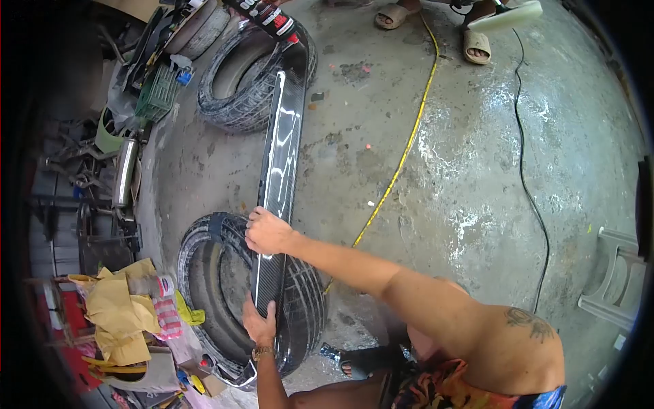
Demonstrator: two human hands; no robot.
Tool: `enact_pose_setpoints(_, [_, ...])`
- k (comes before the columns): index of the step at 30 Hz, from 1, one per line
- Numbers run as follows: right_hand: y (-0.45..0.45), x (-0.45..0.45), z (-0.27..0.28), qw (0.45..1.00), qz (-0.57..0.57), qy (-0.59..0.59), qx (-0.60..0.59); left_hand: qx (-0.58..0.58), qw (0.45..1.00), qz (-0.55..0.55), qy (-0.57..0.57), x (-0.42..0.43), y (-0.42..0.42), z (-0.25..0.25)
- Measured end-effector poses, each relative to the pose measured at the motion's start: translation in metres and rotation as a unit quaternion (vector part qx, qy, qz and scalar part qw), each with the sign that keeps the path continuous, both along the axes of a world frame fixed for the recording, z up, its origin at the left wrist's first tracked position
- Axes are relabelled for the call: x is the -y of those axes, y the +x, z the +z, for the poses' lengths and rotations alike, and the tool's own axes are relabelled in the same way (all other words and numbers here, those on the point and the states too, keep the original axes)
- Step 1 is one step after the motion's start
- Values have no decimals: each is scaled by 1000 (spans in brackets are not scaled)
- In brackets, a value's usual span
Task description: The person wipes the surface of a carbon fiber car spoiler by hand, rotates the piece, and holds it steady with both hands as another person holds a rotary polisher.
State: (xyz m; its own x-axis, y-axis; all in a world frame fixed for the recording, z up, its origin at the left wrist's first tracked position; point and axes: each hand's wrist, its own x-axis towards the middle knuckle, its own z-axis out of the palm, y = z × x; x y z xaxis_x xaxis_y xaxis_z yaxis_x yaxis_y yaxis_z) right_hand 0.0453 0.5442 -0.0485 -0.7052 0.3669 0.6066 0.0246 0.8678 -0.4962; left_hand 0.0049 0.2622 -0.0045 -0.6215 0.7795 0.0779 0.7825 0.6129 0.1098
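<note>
A long glossy black panel with a carbon-fibre weave (281, 146) lies across two tyres, a near one (306, 300) and a far one (225, 112). A bright white streak runs along its left edge; I cannot tell whether this is a reflection or a coating. My right hand (269, 232) is closed over the panel, fingers curled at its left edge. Nearer me, my left hand (261, 324), with a watch at the wrist, grips the panel's lower end between thumb and fingers. Close to the far end is a black bottle with a red cap (269, 19).
A yellow cord (409, 146) and a black cable (524, 163) cross the concrete floor. Another person's sandalled feet (477, 48) are at the top. Brown paper (122, 313), a green crate (157, 92) and metal parts crowd the left. A grey plastic stool (613, 273) stands right.
</note>
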Motion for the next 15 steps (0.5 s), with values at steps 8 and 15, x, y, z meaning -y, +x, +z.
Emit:
enact_pose_setpoints(8, [13, -3, 7, 993, -36, 54, -97, 171, 979, 102, 48, -13, 1, 18])
enact_pose_setpoints(15, [12, 1, 14, 996, -22, 77, 32, 141, 987, 46, 64, -12, -13, -3])
